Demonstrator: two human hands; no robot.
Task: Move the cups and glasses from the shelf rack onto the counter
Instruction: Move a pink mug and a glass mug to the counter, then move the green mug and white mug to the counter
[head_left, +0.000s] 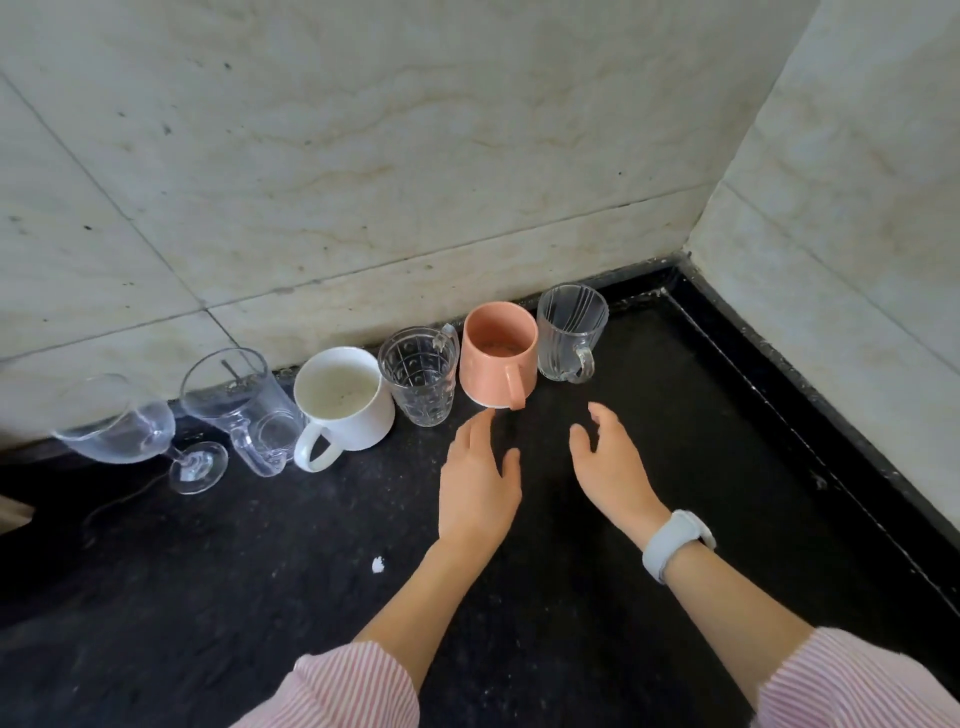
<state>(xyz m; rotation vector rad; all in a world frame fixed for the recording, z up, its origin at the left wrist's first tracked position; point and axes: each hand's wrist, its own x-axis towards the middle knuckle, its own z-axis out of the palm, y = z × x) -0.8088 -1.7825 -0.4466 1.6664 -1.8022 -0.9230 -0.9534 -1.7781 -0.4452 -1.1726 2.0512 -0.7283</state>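
Six vessels stood in a row on the black counter (597, 597) against the marble wall (363, 156): wine glass (124, 421) far left, then clear glass mug (244, 405), white mug (345, 400), patterned glass cup (418, 376), pink mug (498, 353), and ribbed glass mug (569, 330) nearest the corner. All upright, close beside one another. Just in front of the pink mug, apart from it: left hand (478, 483) and right hand (613, 467), both with fingers loose and spread, grasping nothing. Pale band (675, 543) on the right wrist. No shelf rack in view. Judged as the setting-down step finished, with both hands free. Next called for: turning toward the rack, if any cup remained there, and a careful grip on fragile glass.
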